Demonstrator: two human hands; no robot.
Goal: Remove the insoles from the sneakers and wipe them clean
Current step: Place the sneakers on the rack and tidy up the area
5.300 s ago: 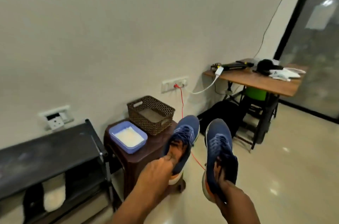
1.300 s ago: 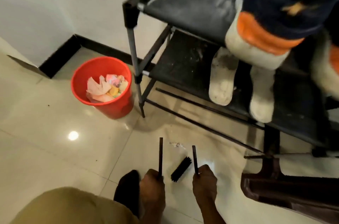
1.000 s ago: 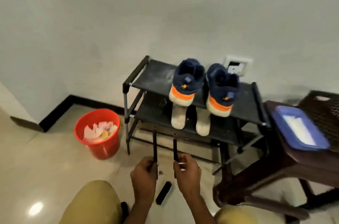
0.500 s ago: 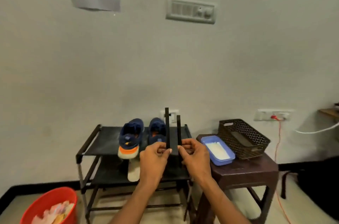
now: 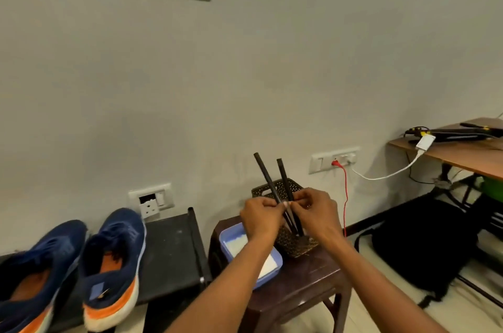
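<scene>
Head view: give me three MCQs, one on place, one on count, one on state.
1. The blue sneakers stand: A on the black rack; B on the brown stool; C nowhere, held up.
2. How many black rods are held? A one; B three; C two.
3. The left hand and right hand: A lie flat; B pinch the rods; C grip a sneaker.
Key: 1A, soles rest on the rack top; 2C, two rods rise from the hands; 3B, fingers curl round them above the stool.
</scene>
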